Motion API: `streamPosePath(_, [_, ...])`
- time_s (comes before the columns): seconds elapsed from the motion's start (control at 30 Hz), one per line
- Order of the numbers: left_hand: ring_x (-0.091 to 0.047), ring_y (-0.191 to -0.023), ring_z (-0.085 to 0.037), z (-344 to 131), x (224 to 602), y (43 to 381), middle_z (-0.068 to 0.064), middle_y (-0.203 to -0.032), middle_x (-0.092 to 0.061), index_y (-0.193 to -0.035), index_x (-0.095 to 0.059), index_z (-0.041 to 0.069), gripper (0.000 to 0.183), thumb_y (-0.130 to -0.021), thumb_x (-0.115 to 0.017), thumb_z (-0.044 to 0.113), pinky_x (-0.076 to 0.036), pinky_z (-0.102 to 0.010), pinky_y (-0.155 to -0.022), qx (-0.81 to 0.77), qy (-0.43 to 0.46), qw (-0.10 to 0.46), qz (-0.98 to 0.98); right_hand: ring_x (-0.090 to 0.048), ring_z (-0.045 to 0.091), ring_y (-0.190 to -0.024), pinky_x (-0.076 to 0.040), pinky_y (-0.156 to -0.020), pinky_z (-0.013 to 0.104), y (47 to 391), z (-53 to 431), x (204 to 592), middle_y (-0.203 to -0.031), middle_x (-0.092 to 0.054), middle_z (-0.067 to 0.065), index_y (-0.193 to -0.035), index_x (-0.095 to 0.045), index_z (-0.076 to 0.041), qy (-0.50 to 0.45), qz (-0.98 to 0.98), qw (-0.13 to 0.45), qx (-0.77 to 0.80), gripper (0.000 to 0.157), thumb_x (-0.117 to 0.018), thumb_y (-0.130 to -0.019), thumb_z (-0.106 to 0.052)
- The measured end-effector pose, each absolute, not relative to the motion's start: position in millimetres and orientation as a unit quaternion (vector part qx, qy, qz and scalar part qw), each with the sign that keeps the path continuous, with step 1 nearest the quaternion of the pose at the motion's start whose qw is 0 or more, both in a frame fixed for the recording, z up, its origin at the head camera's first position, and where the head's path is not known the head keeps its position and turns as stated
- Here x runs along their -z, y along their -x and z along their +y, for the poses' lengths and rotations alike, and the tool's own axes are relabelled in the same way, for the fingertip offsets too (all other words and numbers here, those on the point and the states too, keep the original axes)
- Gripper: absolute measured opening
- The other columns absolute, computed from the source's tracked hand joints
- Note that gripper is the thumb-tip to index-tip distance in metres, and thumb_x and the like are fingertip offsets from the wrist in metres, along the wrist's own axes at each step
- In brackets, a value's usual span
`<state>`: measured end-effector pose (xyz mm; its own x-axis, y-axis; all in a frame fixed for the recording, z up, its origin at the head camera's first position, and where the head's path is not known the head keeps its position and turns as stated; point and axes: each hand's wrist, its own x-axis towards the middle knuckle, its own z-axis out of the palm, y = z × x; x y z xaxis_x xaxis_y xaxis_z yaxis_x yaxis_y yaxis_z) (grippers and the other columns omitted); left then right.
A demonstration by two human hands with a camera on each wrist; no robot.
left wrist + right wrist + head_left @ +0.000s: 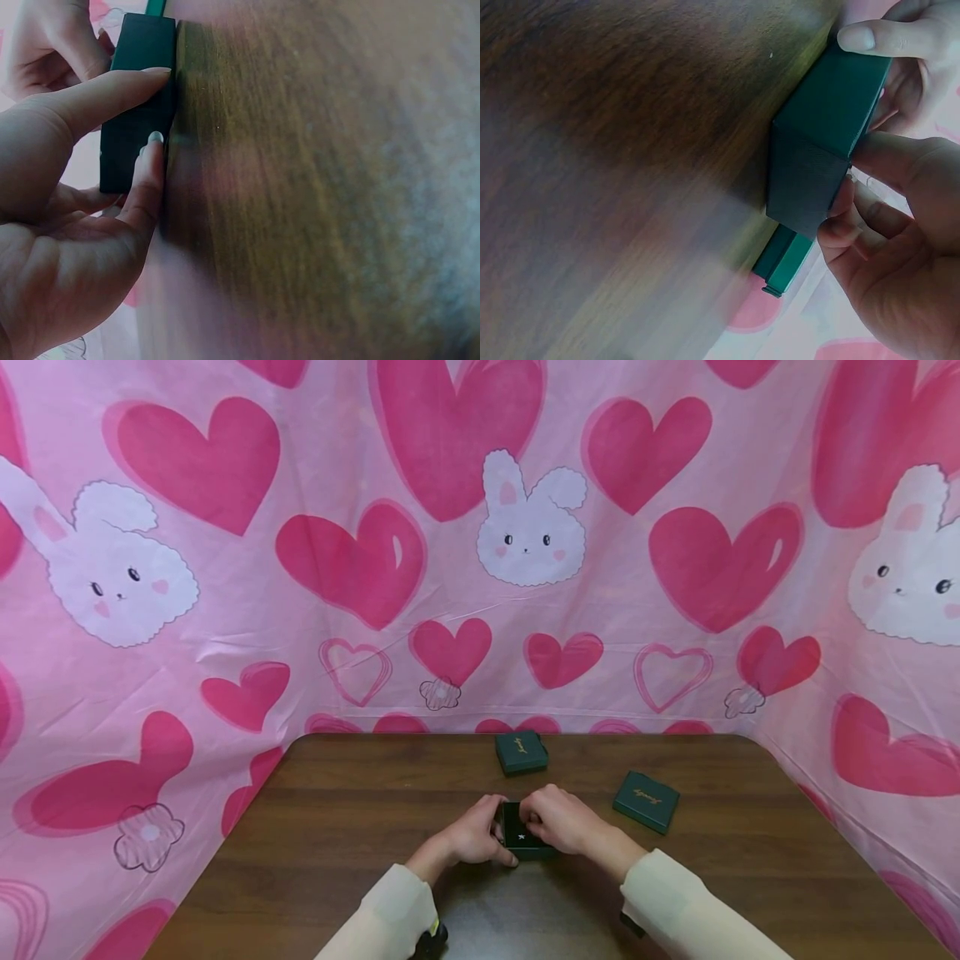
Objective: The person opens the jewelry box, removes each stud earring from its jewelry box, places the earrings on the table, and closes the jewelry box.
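Observation:
An uncovered dark green jewelry box point(534, 853) with a black lining sits on the wooden table, and a small silver star point(521, 837) shows on the lining. My left hand point(476, 833) grips the box's left side, thumb point(131, 90) along the front wall and fingers round the far corner. Over the right part of the lining, my right hand point(558, 818) has its fingers curled down at the box's edge. In the right wrist view a thin silvery strand point(865, 181) shows by its pinched thumb and fingers; the fingertips are partly hidden.
A green jewelry box point(521, 752) with gold lettering stands behind the hands at the table's back edge. To the right lies a flat green lid point(647, 802) with similar lettering. A pink curtain point(525, 602) with hearts and rabbits hangs around the wooden table point(337, 860).

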<state>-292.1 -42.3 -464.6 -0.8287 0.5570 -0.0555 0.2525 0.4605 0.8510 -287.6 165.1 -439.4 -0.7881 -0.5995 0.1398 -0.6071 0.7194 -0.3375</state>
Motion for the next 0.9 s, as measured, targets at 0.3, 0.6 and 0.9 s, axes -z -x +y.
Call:
streamPosePath(0.3, [-0.053,-0.085,-0.019,-42.4,466.1,292.3,-0.014,-0.111,-0.049,-0.134,-0.047,-0.003,0.079,-0.068,-0.091,-0.003,-0.046,-0.027,-0.071,-0.463,-0.242,0.164,0.837,-0.054,0.007,-0.066,-0.049,-0.064,0.026,287.4,165.9,437.9,-0.073,-0.060,-0.009,-0.079,-0.071,-0.013,-0.329,-0.925,0.012,-0.189,0.014,-0.074,-0.089,-0.004])
streamPosePath(0.6, [-0.055,-0.083,-0.017,-42.4,468.8,292.4,-0.012,-0.111,-0.048,-0.136,-0.046,-0.003,0.082,-0.068,-0.092,-0.002,-0.047,-0.026,-0.071,-0.462,-0.243,0.161,0.838,-0.053,0.007,-0.065,-0.049,-0.064,0.026,286.1,166.0,439.2,-0.072,-0.058,-0.009,-0.084,-0.072,-0.011,-0.327,-0.925,0.014,-0.193,0.009,-0.075,-0.089,-0.004])
streamPosePath(0.9, [-0.054,-0.085,-0.019,-42.8,466.3,291.3,-0.013,-0.112,-0.049,-0.135,-0.047,-0.002,0.081,-0.068,-0.092,-0.002,-0.046,-0.028,-0.072,-0.466,-0.241,0.163,0.836,-0.053,0.008,-0.065,-0.049,-0.064,0.026,284.7,167.5,436.6,-0.072,-0.060,-0.009,-0.080,-0.074,-0.011,-0.328,-0.925,0.016,-0.193,0.011,-0.075,-0.089,-0.004])
